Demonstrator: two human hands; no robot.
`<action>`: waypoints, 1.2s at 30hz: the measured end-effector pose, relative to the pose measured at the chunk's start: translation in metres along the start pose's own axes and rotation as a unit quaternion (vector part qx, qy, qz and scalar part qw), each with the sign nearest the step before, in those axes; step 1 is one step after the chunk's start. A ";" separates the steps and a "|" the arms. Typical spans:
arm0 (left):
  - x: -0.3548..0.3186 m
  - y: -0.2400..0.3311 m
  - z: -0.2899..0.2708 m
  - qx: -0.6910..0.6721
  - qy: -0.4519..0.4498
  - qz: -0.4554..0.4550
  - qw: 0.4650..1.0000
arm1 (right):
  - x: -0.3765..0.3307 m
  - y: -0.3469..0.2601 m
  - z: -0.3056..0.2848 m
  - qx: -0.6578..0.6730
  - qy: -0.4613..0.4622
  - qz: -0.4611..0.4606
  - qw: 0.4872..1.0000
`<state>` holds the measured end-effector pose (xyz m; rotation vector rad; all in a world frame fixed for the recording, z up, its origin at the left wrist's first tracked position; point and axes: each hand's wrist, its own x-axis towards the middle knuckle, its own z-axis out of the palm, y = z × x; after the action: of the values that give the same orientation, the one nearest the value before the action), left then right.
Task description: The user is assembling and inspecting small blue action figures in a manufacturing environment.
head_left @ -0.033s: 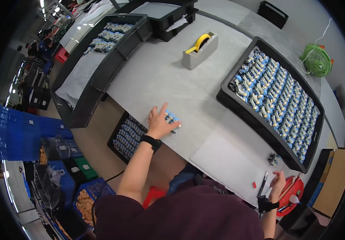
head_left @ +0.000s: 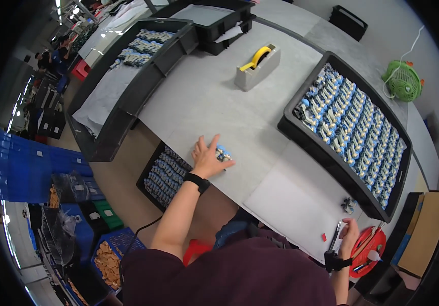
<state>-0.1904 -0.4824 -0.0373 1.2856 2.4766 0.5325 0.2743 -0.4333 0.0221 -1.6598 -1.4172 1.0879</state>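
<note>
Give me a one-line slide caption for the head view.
Left hand on small blue parts, right hand holding a pen-like tool, beside a full tray.

Small blue and white parts [head_left: 223, 153] under the left hand [head_left: 206, 158] fingers; a black pen [head_left: 335, 235] in the right hand [head_left: 349, 238] fingers, red bowl [head_left: 369, 247] beside them

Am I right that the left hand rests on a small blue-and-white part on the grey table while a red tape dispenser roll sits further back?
Not quite. In the head view the left hand does rest on the small blue-and-white part on the grey table, but the tape dispenser roll is yellow, not red.
</note>
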 end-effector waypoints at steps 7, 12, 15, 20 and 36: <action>0.011 0.004 0.029 0.091 -0.145 -0.051 0.984 | -0.024 -0.007 0.040 -0.026 -0.129 -0.041 0.990; -0.001 -0.011 0.042 0.052 -0.138 -0.063 0.987 | -0.028 -0.021 0.033 -0.049 -0.178 0.013 0.983; 0.001 -0.003 0.030 0.068 -0.166 -0.058 0.982 | -0.019 -0.013 0.041 -0.033 -0.163 0.019 0.986; 0.017 -0.006 0.018 0.096 -0.198 0.014 0.975 | -0.001 -0.022 0.087 0.001 -0.167 -0.014 0.986; 0.219 -0.151 -0.400 0.073 0.019 0.356 0.931 | 0.007 -0.155 0.327 0.050 -0.130 -0.058 0.989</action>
<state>-0.5895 -0.4559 0.2289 2.2617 2.0420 0.5313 -0.0864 -0.4062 0.0252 -1.3846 -1.5727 1.3226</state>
